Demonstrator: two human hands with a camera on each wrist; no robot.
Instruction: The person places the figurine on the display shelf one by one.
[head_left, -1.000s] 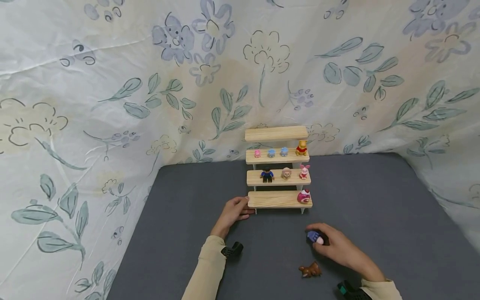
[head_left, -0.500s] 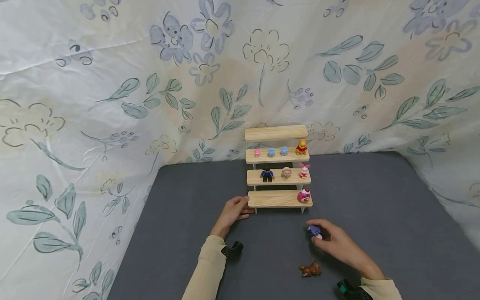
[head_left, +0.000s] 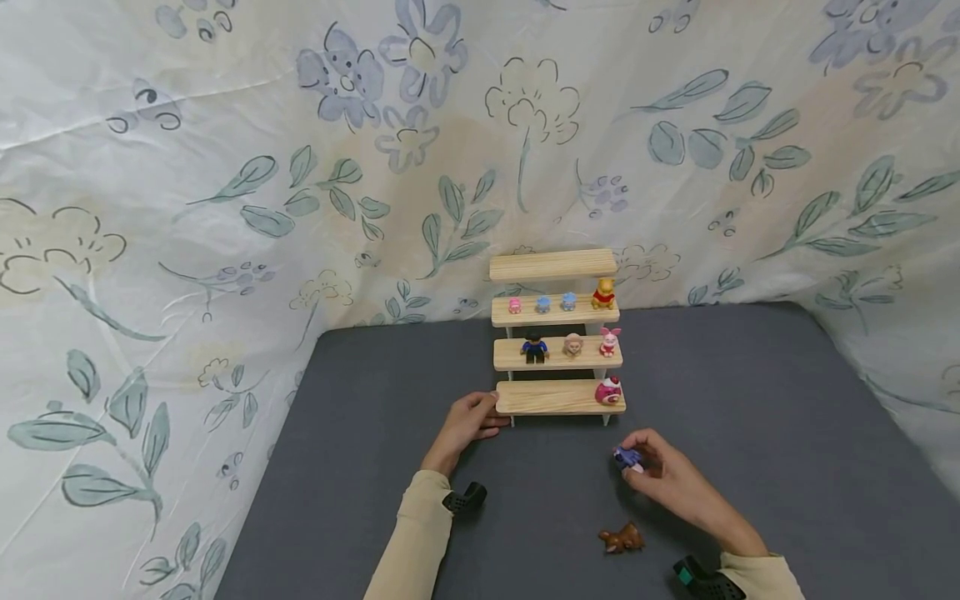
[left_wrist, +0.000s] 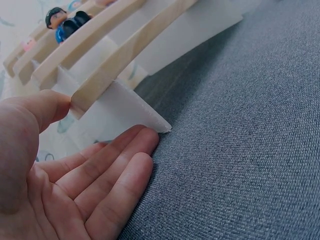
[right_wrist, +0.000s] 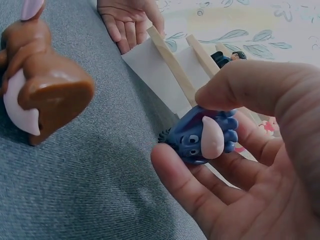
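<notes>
In my right hand (head_left: pixel 671 483) I pinch a small blue donkey figurine (right_wrist: pixel 197 135) with a pale pink muzzle between thumb and fingers, over the dark cloth in front of the stand. My left hand (head_left: pixel 463 429) is at the left end of a tiered wooden display stand (head_left: pixel 551 398). Its thumb tip touches the end of the lowest board, and its extended fingers lie along the white side support (left_wrist: pixel 130 107). A brown animal figurine (head_left: pixel 621 538) with pale parts lies on the cloth, nearer me than the right hand.
A pink figurine (head_left: pixel 607 391) stands at the right of the lowest board. A dark-haired toy man (head_left: pixel 535 349) and other small figures stand on the second board. A yellow bear in red (head_left: pixel 603 294) is on the third. A floral curtain (head_left: pixel 420 208) hangs behind.
My right hand has moved slightly forward toward the stand with the donkey figurine, which has turned a little. The left hand and the stand stay in place.
</notes>
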